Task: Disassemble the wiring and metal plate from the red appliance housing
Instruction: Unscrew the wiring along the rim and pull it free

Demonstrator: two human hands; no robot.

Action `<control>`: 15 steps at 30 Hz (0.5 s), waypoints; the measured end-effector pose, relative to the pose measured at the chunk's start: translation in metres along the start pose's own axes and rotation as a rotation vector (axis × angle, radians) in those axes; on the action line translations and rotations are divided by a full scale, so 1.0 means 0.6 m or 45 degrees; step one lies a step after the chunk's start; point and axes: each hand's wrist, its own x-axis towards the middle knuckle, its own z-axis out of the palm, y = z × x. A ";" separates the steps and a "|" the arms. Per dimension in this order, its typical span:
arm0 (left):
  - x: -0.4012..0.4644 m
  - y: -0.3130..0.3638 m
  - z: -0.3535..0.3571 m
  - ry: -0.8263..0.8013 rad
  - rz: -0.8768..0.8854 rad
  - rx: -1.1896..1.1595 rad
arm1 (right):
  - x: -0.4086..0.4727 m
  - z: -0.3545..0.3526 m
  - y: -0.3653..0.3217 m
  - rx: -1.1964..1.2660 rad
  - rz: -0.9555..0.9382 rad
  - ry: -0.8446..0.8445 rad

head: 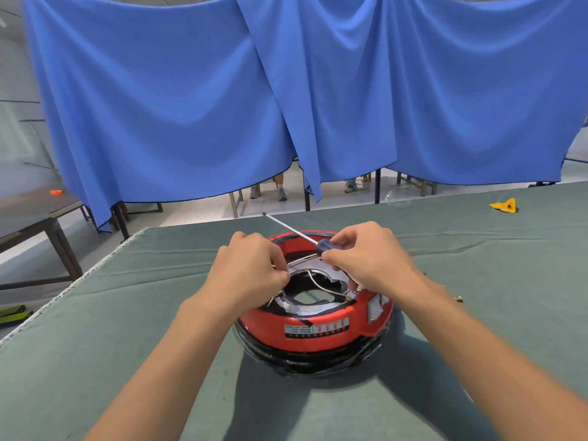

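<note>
Two bare hands work over one round red plastic appliance housing [313,326], which sits near the middle of the green cloth-covered table [127,361]. Left hand [246,270] pinches thin white wiring [319,283] at the housing's left rim, fingers curled. Right hand [370,259] pinches the other end of a wire between thumb and forefinger while also holding one blue-handled screwdriver [324,245], whose steel shaft points away toward the table's far edge. One silver metal plate [305,305] with a ragged central opening lies inside the housing's top, the wiring looping across it.

One black-and-white label [316,331] with red marks is stuck on the housing's near side; its print is too small to read. One torn white sticker [377,308] sits to its right.

Small brass-coloured bits [458,299] lie on the cloth to the right of the housing. One yellow crumpled scrap [505,205] lies near the far right corner. Blue draped cloth [191,90] hangs beyond the far edge.
</note>
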 end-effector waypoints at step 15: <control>0.028 0.010 0.061 -0.082 0.095 0.696 | 0.010 0.011 0.000 -0.047 -0.003 0.009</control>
